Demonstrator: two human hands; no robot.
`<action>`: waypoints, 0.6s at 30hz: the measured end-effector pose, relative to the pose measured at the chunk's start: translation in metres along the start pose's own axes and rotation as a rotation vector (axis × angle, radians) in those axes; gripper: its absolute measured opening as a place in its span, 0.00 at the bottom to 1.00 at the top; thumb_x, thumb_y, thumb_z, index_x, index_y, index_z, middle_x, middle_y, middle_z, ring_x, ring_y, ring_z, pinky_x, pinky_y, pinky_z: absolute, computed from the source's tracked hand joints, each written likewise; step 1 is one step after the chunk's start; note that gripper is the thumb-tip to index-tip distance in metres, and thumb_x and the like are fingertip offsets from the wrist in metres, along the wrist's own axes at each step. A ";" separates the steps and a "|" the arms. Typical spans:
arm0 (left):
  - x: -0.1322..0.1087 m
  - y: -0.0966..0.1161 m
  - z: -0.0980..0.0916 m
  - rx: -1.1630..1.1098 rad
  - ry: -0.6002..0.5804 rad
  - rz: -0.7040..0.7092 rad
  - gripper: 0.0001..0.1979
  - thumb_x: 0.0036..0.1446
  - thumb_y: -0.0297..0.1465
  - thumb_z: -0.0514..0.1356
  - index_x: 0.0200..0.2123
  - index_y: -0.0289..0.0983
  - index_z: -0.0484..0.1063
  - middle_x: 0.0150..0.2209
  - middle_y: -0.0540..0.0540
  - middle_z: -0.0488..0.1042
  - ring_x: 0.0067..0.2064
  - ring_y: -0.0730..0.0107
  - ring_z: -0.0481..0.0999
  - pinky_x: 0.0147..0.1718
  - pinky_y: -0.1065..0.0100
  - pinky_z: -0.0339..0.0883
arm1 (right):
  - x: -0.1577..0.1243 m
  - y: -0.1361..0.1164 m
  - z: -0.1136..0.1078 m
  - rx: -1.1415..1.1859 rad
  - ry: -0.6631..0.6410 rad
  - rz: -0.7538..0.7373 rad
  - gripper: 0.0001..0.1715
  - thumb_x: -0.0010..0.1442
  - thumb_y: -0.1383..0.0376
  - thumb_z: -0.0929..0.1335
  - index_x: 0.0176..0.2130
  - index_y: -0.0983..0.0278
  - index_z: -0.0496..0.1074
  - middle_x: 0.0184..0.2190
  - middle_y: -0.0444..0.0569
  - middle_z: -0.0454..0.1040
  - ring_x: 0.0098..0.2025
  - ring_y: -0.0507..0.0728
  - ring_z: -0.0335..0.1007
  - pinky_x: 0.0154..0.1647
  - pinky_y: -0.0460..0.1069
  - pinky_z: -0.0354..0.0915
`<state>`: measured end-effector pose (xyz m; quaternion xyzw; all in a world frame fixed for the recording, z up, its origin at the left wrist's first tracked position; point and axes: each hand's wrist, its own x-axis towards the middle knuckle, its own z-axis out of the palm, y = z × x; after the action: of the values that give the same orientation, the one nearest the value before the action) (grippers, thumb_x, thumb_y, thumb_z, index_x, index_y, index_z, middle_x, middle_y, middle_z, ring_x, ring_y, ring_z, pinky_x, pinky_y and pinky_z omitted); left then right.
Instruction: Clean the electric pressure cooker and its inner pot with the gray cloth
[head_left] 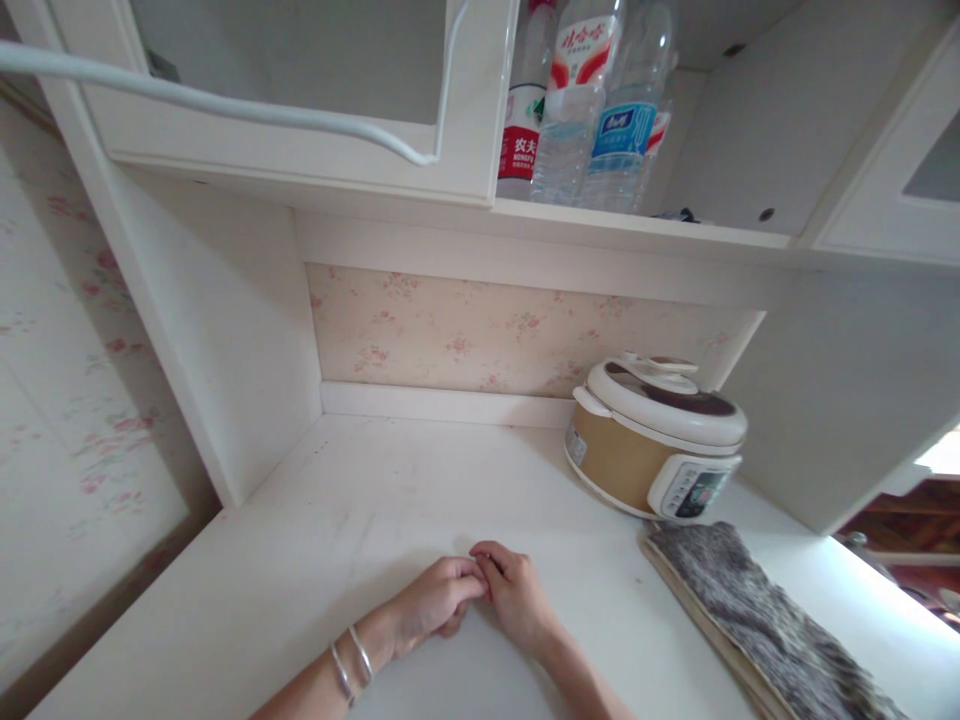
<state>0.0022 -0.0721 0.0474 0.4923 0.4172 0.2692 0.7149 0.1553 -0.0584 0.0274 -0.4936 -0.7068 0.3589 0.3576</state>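
Note:
My left hand [431,600] and my right hand [514,590] rest together on the white countertop [315,540] near its front edge. Their fingertips touch, and the fingers of both are curled in. Nothing shows between them, though a small thing could be hidden there. Two silver bangles [351,662] sit on my left wrist. The nearest object is a folded grey speckled cloth [757,620], lying to the right of my right hand.
A beige and white rice cooker [656,440] stands at the back right of the counter. Three plastic water bottles [592,100] stand in the open cupboard above. A white cable [225,100] crosses the shut cupboard door. Floral wallpaper covers the back wall.

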 end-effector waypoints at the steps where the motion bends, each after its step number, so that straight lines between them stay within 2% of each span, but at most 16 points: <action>1: 0.000 0.000 0.000 0.001 0.001 0.002 0.08 0.49 0.35 0.57 0.31 0.36 0.67 0.13 0.60 0.53 0.14 0.81 0.47 0.15 0.71 0.37 | 0.000 0.000 0.000 -0.003 0.001 -0.001 0.18 0.62 0.60 0.59 0.38 0.63 0.76 0.25 0.46 0.75 0.29 0.53 0.68 0.32 0.46 0.59; 10: -0.002 0.002 0.002 0.000 -0.001 -0.003 0.06 0.49 0.34 0.56 0.30 0.37 0.66 0.13 0.60 0.52 0.14 0.80 0.45 0.16 0.70 0.36 | 0.000 0.000 -0.001 -0.007 -0.013 -0.007 0.18 0.63 0.60 0.59 0.37 0.63 0.75 0.22 0.44 0.72 0.27 0.53 0.67 0.31 0.46 0.59; 18: 0.000 0.000 0.001 -0.012 0.002 0.000 0.07 0.50 0.33 0.57 0.31 0.36 0.67 0.14 0.60 0.52 0.14 0.81 0.45 0.15 0.70 0.35 | 0.001 0.005 0.001 -0.001 -0.016 -0.009 0.18 0.63 0.61 0.59 0.38 0.63 0.75 0.25 0.45 0.74 0.29 0.53 0.67 0.31 0.46 0.59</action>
<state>0.0028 -0.0729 0.0479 0.4878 0.4164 0.2720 0.7174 0.1562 -0.0568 0.0231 -0.4879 -0.7119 0.3609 0.3534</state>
